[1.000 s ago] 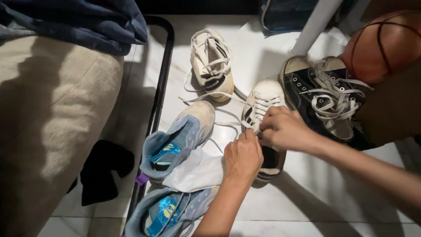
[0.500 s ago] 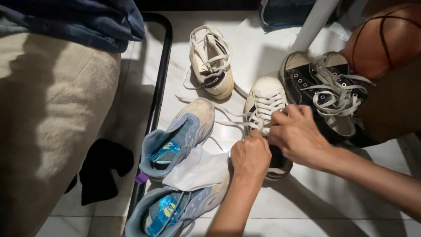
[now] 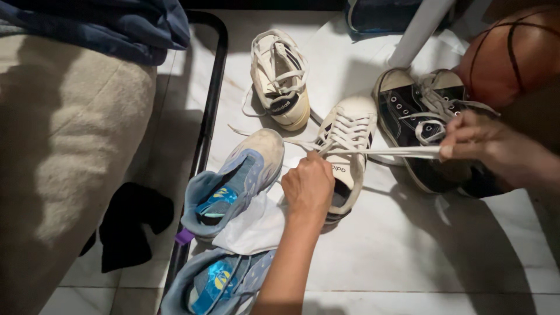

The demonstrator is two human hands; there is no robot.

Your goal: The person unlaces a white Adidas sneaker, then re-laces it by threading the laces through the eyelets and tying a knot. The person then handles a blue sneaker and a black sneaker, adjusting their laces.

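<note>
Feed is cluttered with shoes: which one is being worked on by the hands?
The middle white sneaker: the left hand steadies it while the right hand pulls its lace taut.

Two labels visible: a dark oval tongue label (image 3: 282, 105) on the far cream shoe (image 3: 280, 79); nearer, a small white tongue label (image 3: 339, 168).

A pale marble-tiled floor (image 3: 431, 256) is carrying everything. Lying on it are a cream sneaker (image 3: 282, 79) at the far side, a white sneaker (image 3: 350, 140) in the middle, dark canvas shoes (image 3: 408, 111) to its right, two blue-grey sneakers (image 3: 233, 181) at near left, a white cloth (image 3: 254, 230) between them, and a black cloth (image 3: 128, 230) further left
</note>
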